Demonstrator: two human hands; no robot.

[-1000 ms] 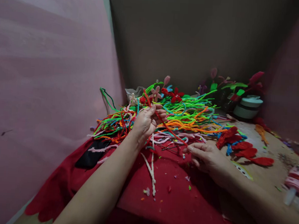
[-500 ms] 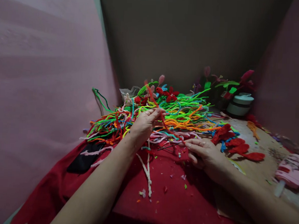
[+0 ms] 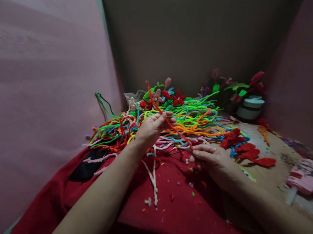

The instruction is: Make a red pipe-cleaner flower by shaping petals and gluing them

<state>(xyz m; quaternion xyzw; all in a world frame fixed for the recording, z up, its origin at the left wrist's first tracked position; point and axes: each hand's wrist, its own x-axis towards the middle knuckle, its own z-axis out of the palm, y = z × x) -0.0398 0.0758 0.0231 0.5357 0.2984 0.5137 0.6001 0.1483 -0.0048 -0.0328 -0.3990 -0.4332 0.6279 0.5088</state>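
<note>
A red pipe cleaner (image 3: 169, 123) runs slantwise between both hands: the left hand (image 3: 152, 129) pinches it partway along, its free end rising beyond the fingertips, and the right hand (image 3: 212, 161) pinches its lower end. Just beyond the fingers lies a heap of coloured pipe cleaners (image 3: 196, 119); beneath them, a red cloth (image 3: 172, 209).

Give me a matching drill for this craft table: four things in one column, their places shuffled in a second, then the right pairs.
Things:
1. red pipe cleaner
2. white pipe cleaners
3. white jar
4. red petals

Places:
A. back right, beside the flowers
B. on the red cloth, near edge
C. held between left hand and right hand
D. on bare tabletop, right of the pile

Pairs: 1-C, 2-B, 3-A, 4-D
</note>
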